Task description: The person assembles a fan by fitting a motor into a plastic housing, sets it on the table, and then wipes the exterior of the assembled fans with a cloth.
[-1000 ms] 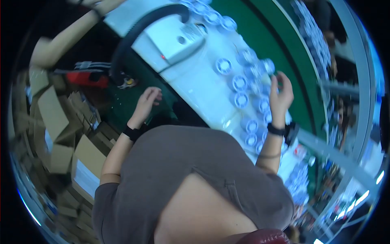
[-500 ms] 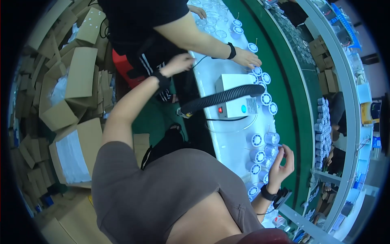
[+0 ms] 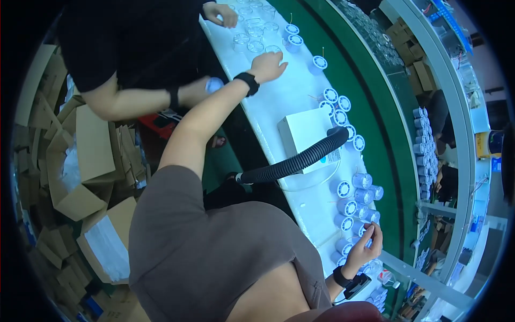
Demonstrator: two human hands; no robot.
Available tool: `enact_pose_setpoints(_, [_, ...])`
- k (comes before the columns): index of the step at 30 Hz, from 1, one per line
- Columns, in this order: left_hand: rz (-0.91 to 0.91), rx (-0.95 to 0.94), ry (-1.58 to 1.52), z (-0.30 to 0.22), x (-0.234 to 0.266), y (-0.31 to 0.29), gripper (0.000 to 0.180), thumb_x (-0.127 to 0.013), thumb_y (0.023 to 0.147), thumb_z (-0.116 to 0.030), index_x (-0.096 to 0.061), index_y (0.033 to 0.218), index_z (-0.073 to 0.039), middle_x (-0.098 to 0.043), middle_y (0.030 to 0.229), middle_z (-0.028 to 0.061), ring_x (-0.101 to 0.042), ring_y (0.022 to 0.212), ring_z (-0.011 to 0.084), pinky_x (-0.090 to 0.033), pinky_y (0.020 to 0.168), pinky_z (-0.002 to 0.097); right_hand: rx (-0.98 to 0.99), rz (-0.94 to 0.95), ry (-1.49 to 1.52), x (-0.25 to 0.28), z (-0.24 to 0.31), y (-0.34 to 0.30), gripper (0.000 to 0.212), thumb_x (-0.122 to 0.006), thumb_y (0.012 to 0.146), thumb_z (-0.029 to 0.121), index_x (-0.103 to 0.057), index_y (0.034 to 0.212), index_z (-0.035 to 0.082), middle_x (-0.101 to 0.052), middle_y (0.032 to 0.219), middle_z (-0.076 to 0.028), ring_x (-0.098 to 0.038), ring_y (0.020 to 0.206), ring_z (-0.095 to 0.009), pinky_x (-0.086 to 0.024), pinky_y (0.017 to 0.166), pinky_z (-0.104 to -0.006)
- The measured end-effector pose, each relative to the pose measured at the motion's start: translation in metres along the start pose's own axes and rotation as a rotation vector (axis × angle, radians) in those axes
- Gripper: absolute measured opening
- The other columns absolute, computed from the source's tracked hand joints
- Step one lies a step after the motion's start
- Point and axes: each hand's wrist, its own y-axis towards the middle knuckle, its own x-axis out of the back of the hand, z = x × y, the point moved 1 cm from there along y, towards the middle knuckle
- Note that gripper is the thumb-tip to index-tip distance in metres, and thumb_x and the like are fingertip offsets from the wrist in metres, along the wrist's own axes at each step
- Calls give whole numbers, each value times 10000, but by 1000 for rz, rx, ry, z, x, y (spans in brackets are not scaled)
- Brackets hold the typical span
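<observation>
My left hand, with a black wristband, is stretched far along the white table. It lies flat with fingers apart, just below a clear round spool. My right hand, wearing a black watch, curls its fingertips around a white spool at the lower end of a cluster of white and blue spools. A white box with a black ribbed hose over it stands between my hands.
A person in a black shirt works at the table's far end, one hand among clear spools, the other holding a pale object. Cardboard boxes pile up on the left. A green belt runs beside the table.
The view has swung round. My left hand has reached further along the table to the clear spools. My right hand has stayed at the cluster of white spools.
</observation>
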Motion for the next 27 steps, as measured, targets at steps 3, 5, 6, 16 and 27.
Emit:
enact_pose_setpoints(3, [-231,-159,193,35,-44,46,330,-555,722,-287,-515,966,-68,-580,834,117,-540,856,297,-415,723,433,-49,30,-44,-1,3,-2,117,-478,812,39,-554,837,-47,-580,711,-101,-551,634,-145,-432,591,-242])
enact_pose_setpoints(5, [-283,-70,505,49,-53,63,426,-622,672,-282,-478,1020,-84,-544,932,126,-498,939,277,-340,836,456,-53,22,-63,1,5,-5,117,-476,813,38,-554,834,-47,-579,708,-102,-551,633,-145,-431,587,-242])
enact_pose_setpoints(6, [-293,-82,505,55,-53,72,426,-622,672,-282,-478,1020,-84,-544,932,126,-498,939,277,-340,836,456,-46,30,-77,1,7,-7,116,-474,813,37,-554,831,-47,-578,705,-102,-551,632,-145,-430,584,-242])
enact_pose_setpoints(16, [-514,-45,-616,-26,53,-83,640,-728,615,-209,-353,1088,6,-486,1021,167,-475,984,273,-381,841,343,-281,116,599,-24,24,5,113,-463,812,25,-539,839,-55,-571,703,-108,-537,605,-150,-424,585,-240])
enact_pose_setpoints(27, [-288,-362,-70,-193,77,-325,608,-676,605,-173,-411,1135,-36,-515,923,115,-495,867,268,-387,792,363,253,867,950,-35,43,-16,440,-611,712,120,-442,1091,-27,-501,1036,-116,-522,897,-177,-439,710,-267])
